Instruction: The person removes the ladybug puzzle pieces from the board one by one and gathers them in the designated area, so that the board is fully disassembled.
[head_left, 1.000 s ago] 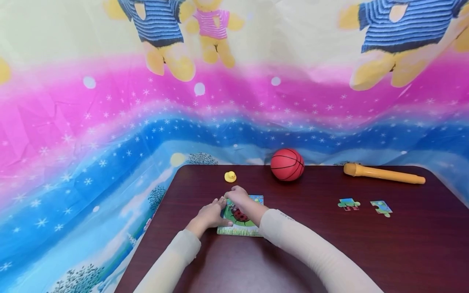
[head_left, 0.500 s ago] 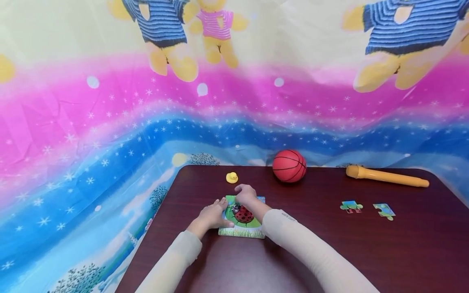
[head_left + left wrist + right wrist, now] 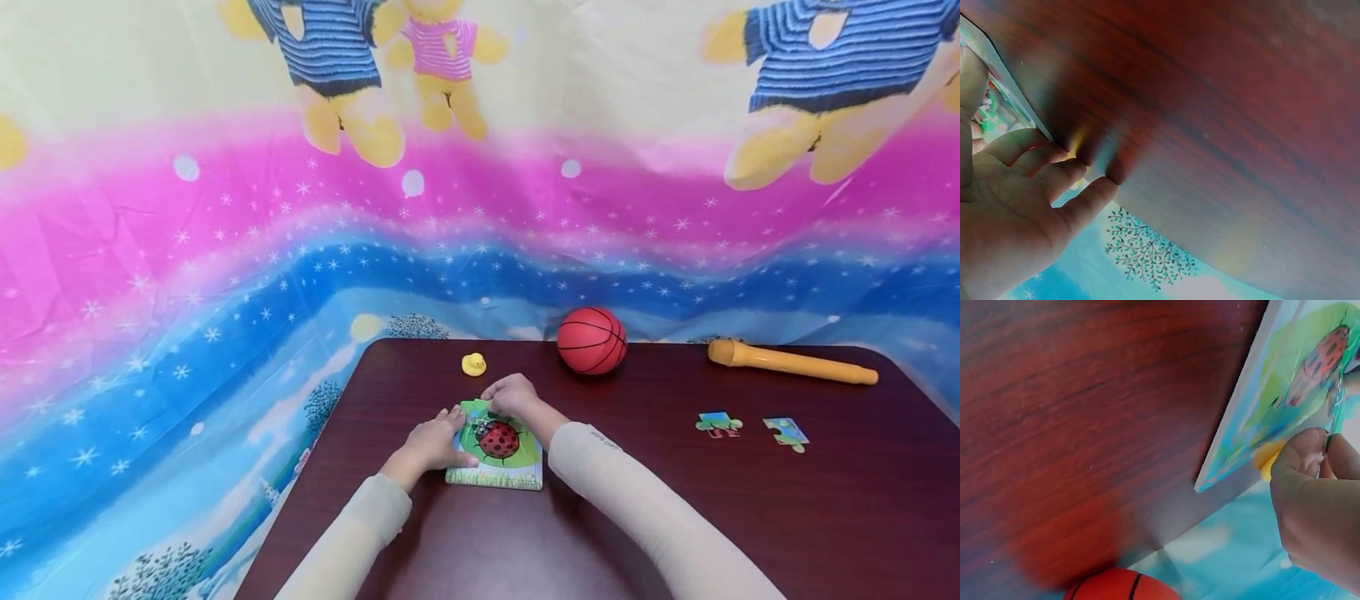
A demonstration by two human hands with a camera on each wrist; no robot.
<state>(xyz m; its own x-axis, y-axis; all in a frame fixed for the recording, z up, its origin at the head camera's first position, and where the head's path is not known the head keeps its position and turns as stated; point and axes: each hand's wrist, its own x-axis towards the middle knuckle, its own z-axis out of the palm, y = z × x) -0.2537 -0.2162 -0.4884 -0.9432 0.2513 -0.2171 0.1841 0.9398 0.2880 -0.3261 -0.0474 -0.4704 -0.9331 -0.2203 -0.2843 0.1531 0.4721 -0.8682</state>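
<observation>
A square ladybug puzzle [image 3: 517, 475] lies on the dark table. My left hand [image 3: 431, 443] rests at its left side, thumb over the picture and the other fingers stretched along the edge. In the left wrist view those fingertips [image 3: 1110, 182] come down at the tabletop. My right hand [image 3: 514, 396] is at the puzzle's far side. Between its thumb and index finger it pinches a thin green puzzle piece [image 3: 1337, 415], seen edge-on and tilted up over the board in the right wrist view. The fingers hide part of that piece.
Two loose puzzle pieces, one left [image 3: 718, 423] and one right [image 3: 786, 432], lie on the right of the table. A yellow rubber duck [image 3: 473, 364], a red toy basketball [image 3: 592, 341] and an orange toy microphone [image 3: 791, 362] stand along the back edge, before a printed curtain [image 3: 300, 292].
My right hand has shifted slightly right and toward the far edge, uncovering more of the ladybug picture. The left hand stays in place at the puzzle's left side.
</observation>
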